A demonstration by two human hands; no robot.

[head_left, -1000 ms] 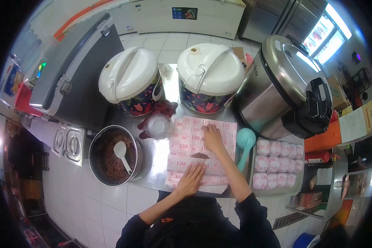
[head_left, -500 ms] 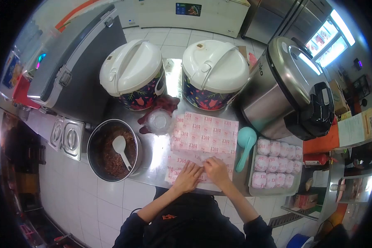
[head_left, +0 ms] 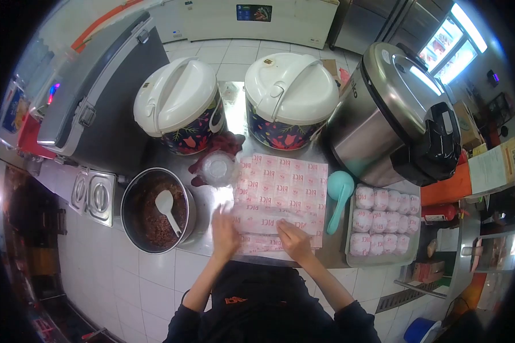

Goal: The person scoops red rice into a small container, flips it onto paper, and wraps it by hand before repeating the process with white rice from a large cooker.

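Observation:
A stack of pink-and-white printed paper sheets [head_left: 280, 186] lies on the metal table in front of me. My right hand [head_left: 294, 241] pinches the near edge of a sheet, right of its middle. At the left edge of the papers is my left hand [head_left: 225, 231], blurred, so its fingers are hard to read. Right of the sheets lies a turquoise scoop [head_left: 340, 194]. Paper-wrapped round portions [head_left: 383, 220] fill a tray [head_left: 377, 261] further right. A pot [head_left: 193, 214] at the left holds a dark reddish-brown food with a white spatula [head_left: 165, 203] in it.
Two white-lidded floral containers [head_left: 177, 94] [head_left: 292, 88] stand behind the papers, with a large steel cooker [head_left: 377, 114] at the right. A clear plastic cup [head_left: 218, 168] sits on a dark red cloth [head_left: 233, 142]. A grey cool box [head_left: 114, 97] and steel lids [head_left: 100, 196] are at the left.
My left hand has moved left, from the middle of the near edge to the papers' left side. The near edge of a sheet has shifted under my right hand. The view has moved slightly.

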